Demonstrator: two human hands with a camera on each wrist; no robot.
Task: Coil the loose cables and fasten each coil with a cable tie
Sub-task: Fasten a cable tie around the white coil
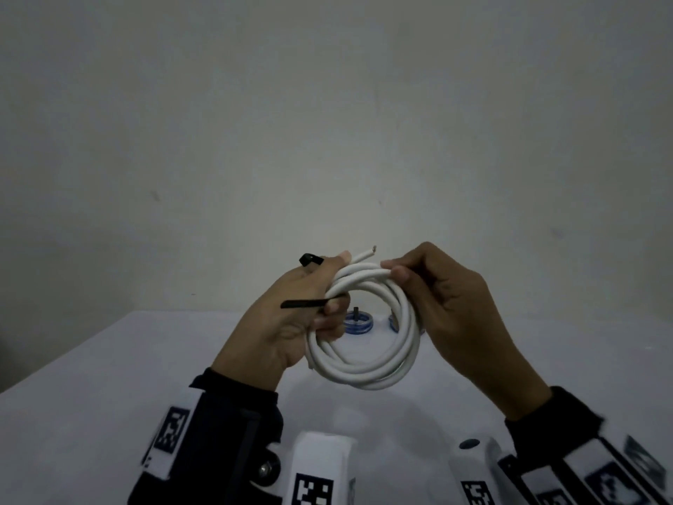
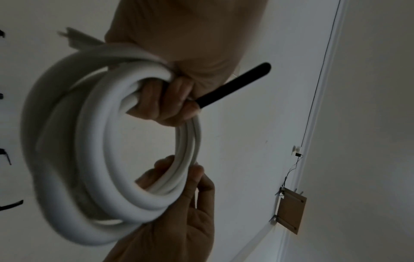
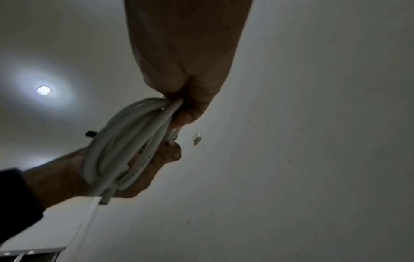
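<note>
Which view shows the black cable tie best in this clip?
The head view: both ends of the black cable tie stick out of the left hand beside the white cable coil. The left wrist view shows only one straight end. The right wrist view shows just a small dark tip behind the coil.

We cannot follow the black cable tie (image 1: 304, 304) through the left hand (image 1: 287, 322) — its middle is hidden under the fingers. The white cable coil (image 2: 74, 150) blurs along its left side in the left wrist view. The blue rings (image 1: 358, 324) on the far table (image 1: 109, 377) sit partly behind the coil — too small to identify.
</note>
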